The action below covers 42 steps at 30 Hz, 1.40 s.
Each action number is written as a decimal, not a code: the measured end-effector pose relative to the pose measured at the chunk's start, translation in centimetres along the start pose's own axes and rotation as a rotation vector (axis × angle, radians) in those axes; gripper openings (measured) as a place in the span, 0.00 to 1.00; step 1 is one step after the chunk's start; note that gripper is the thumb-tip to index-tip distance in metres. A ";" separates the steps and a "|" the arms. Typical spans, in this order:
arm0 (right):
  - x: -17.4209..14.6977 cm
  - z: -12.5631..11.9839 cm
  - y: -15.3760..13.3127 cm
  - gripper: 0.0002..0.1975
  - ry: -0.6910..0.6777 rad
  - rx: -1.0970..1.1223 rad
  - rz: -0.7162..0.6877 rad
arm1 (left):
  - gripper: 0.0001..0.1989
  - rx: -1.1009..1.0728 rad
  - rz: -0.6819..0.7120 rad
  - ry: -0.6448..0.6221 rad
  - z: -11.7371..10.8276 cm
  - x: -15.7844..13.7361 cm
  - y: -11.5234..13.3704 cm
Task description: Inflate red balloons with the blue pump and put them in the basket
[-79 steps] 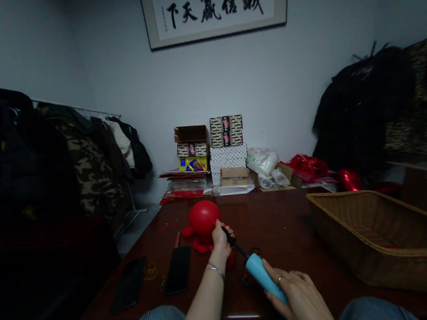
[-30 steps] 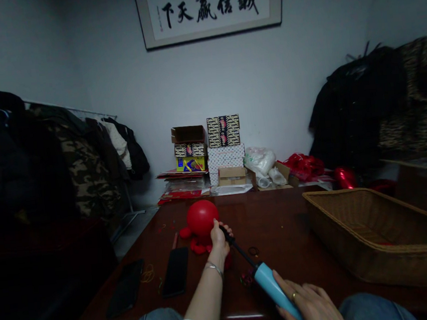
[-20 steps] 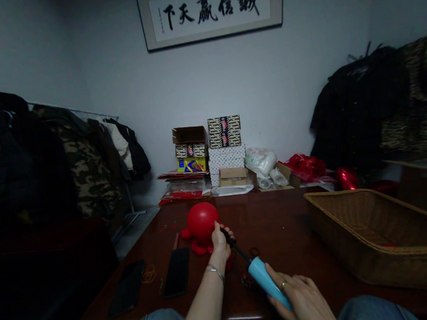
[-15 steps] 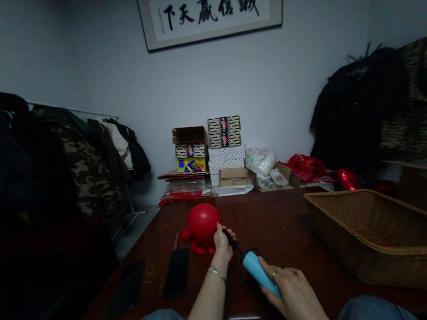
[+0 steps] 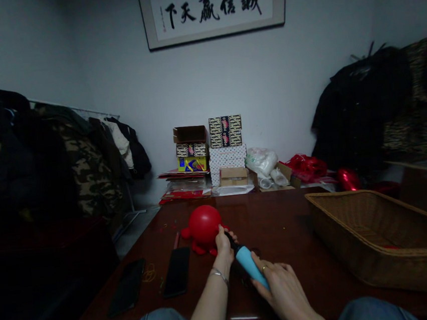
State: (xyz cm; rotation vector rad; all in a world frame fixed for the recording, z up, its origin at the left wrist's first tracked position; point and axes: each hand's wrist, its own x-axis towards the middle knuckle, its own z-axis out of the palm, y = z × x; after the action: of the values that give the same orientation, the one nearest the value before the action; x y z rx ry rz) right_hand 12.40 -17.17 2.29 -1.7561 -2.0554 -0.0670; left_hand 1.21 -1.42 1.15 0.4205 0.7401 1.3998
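Note:
A round red balloon [image 5: 205, 225] stands over the table, partly inflated, with smaller red balloon lobes [image 5: 199, 248] around its base. My left hand [image 5: 224, 242] is closed where the balloon's neck meets the black front end of a hand balloon pump [image 5: 251, 266]; its fingers hide the joint itself. My right hand [image 5: 284, 289] is wrapped round the rear of the pump's light blue body, thumb along the near side. The pump slants from the balloon down toward me, its blue part close to my left hand.
Two dark phones [image 5: 177, 272] [image 5: 126, 287] lie at the left, with yellow rubber bands [image 5: 149, 272] between them. A reddish stick-like item [image 5: 176, 240] lies behind. The wicker basket [image 5: 374, 260] takes up the table's right side. Boxes [image 5: 229, 163] are stacked beyond the table.
My right hand has pushed the blue pump body forward and left toward my left hand, so the dark rod between them is now mostly covered. The balloon looks about the same.

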 end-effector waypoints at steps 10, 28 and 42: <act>-3.6 0.2 2.9 0.27 0.053 0.018 -0.100 | 0.19 -0.036 -0.012 -0.012 -0.1 0.2 0.4; -5.2 0.1 4.9 0.28 0.159 -0.024 -0.182 | 0.17 -0.009 0.039 -0.003 0.4 0.4 2.0; -0.8 -1.3 0.9 0.24 -0.008 0.046 -0.023 | 0.17 -0.009 -0.012 -0.023 1.1 -0.4 0.9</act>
State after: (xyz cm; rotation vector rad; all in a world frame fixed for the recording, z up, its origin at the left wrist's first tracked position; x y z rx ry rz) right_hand 13.72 -18.09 2.97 -1.7072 -2.0665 -0.0195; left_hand 1.30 -1.55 2.60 0.4238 0.7160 1.3843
